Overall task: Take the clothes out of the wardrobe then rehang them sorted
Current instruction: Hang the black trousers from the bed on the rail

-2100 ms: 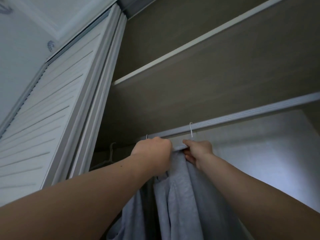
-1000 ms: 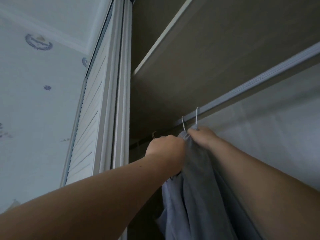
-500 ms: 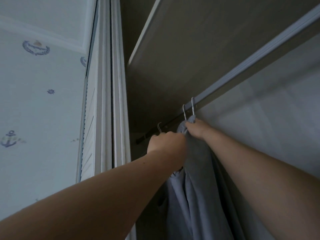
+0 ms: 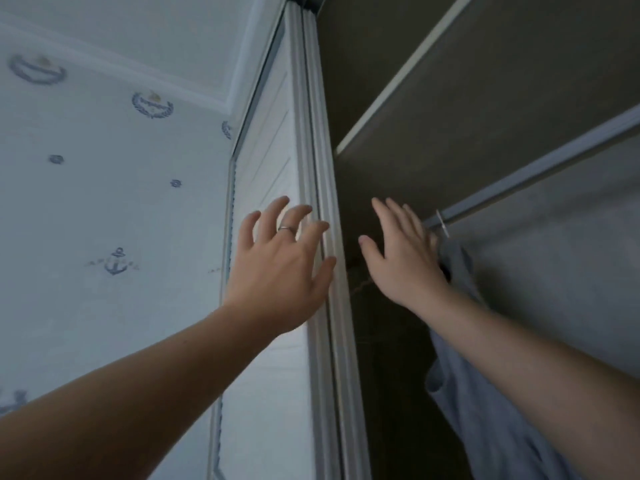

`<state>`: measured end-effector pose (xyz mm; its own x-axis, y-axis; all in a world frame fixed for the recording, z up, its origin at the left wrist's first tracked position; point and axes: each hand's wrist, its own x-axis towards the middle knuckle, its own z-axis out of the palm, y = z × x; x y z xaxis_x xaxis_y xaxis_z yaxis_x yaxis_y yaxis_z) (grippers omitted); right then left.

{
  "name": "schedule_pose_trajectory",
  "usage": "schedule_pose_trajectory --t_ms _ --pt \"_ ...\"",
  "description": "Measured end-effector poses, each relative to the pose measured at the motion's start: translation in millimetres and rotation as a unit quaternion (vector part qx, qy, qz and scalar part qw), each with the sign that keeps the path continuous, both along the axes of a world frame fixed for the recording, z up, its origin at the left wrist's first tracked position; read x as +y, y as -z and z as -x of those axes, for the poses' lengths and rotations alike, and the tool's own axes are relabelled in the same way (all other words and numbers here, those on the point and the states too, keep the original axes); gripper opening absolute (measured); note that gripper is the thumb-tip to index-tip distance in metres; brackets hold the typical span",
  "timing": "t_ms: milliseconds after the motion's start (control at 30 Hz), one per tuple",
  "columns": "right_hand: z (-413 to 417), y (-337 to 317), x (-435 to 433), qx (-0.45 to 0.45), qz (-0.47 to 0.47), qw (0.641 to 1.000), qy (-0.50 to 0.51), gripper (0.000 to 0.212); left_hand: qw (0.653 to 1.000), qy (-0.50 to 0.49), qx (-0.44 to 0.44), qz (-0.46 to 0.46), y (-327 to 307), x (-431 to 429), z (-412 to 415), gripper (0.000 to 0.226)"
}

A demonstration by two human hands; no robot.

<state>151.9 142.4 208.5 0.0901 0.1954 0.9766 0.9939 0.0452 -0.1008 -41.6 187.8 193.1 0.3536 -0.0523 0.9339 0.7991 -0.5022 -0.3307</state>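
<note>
Two grips are hovering wide open, holding nothing. The grey garment (image 4: 478, 420) is hanging long-axis down just right of the right grip (image 4: 401, 261), well clear of the left grip (image 4: 277, 271).

Pale wallpaper (image 4: 104, 209) printed with small blue anchors (image 4: 116, 261), ship's wheels and wreath crests covers the left wall and meets a white ceiling (image 4: 156, 26) at a plain cornice (image 4: 121, 67). A white slatted door (image 4: 273, 161) stands beside the dark wardrobe (image 4: 381, 375), with a white-edged shelf (image 4: 485, 81) overhead. The light is dim and bluish.
</note>
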Motion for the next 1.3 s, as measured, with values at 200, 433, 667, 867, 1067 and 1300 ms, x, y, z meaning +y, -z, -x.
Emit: schedule_pose_trajectory --t_ms 200,433,667,867,1067,1300 --pt "152.3 75.6 15.0 -0.09 0.061 0.994 -0.02 0.067 0.997 -0.034 -0.041 0.053 55.2 17.7 177.2 0.063" --pt "372.3 182.0 29.8 -0.124 0.19 0.955 -0.19 0.071 0.974 -0.132 -0.083 0.166 180.4 -12.5 416.8 0.072" --pt "585.4 314.0 1.5 -0.149 0.306 0.862 -0.376 0.074 0.89 -0.281 -0.156 0.322 346.1 -124.6 624.5 0.078" --pt "746.2 427.5 -53.4 -0.191 0.389 0.751 -0.498 0.075 0.738 -0.438 -0.262 0.441 485.2 -252.7 745.3 0.078" --pt "867.1 530.5 -122.4 -0.256 0.466 0.62 -0.577 0.075 0.588 -0.525 -0.369 0.492 575.8 -373.5 804.4 0.081" --pt "997.0 610.3 -171.9 -0.348 0.51 0.514 -0.595 0.085 0.436 -0.583 -0.474 0.495 631.8 -462.3 864.5 0.083"
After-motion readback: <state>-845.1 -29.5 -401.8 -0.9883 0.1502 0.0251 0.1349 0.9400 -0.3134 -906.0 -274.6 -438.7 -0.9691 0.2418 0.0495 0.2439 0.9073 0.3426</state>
